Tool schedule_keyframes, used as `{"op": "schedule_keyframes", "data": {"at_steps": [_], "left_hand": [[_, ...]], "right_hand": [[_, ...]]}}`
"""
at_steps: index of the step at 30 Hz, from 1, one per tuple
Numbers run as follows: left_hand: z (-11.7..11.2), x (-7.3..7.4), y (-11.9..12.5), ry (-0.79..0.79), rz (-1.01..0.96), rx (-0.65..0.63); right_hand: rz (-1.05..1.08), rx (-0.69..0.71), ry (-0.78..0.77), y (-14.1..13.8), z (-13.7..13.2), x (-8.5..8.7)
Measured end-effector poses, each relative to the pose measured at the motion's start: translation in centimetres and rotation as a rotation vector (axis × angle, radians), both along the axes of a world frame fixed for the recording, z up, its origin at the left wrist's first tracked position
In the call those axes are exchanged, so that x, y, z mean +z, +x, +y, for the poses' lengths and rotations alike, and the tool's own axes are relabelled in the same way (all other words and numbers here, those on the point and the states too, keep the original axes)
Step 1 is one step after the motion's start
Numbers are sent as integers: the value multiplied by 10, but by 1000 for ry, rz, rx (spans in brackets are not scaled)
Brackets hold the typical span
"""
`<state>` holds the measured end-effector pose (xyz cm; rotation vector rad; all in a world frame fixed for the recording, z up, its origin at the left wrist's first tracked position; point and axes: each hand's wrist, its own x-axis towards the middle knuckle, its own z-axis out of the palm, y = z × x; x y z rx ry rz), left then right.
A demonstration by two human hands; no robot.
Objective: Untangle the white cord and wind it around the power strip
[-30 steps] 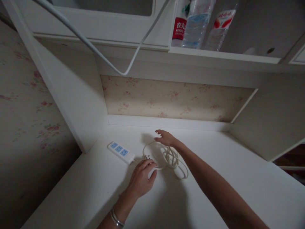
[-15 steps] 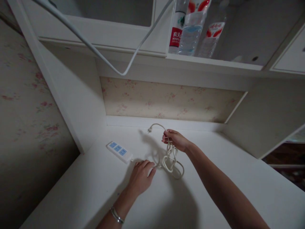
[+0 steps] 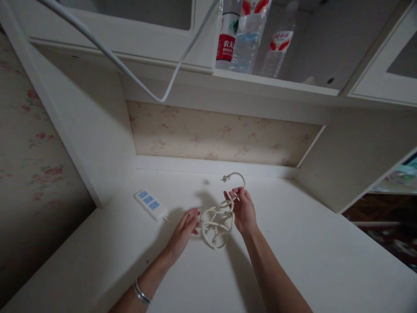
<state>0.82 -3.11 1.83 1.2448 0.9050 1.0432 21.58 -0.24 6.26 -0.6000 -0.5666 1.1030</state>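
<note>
A white power strip (image 3: 150,204) with blue sockets lies on the white desk (image 3: 293,261), near its left wall. Its cream cord (image 3: 215,224) is bunched in loops between my hands. My right hand (image 3: 243,208) is closed on the upper loops and holds them raised, with the plug (image 3: 225,178) sticking up and left above my fingers. My left hand (image 3: 183,230) has its fingers extended and touches the left side of the loops.
A shelf (image 3: 276,84) above the desk carries three plastic water bottles (image 3: 249,37). A thick white cable (image 3: 137,78) hangs in an arc in front of the upper cabinet. Floral wallpaper (image 3: 221,137) backs the desk; side panels close it in left and right.
My right hand gathered the cord, lifted it off the desk and carried it toward me. My left hand came off the desk and reached up to the loops. The view shifted slightly right.
</note>
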Motion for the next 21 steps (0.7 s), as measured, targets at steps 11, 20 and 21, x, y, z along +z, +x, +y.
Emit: {"op": "schedule_keyframes", "data": {"at_steps": [11, 20, 21], "left_hand": [[8, -6, 1, 5, -21, -39], [6, 0, 0, -233, -71, -119], [6, 1, 0, -229, -54, -110]], "right_hand": [[194, 101, -16, -9, 2, -39], [-213, 232, -194, -30, -4, -46], [-285, 226, -232, -32, -4, -49]]}}
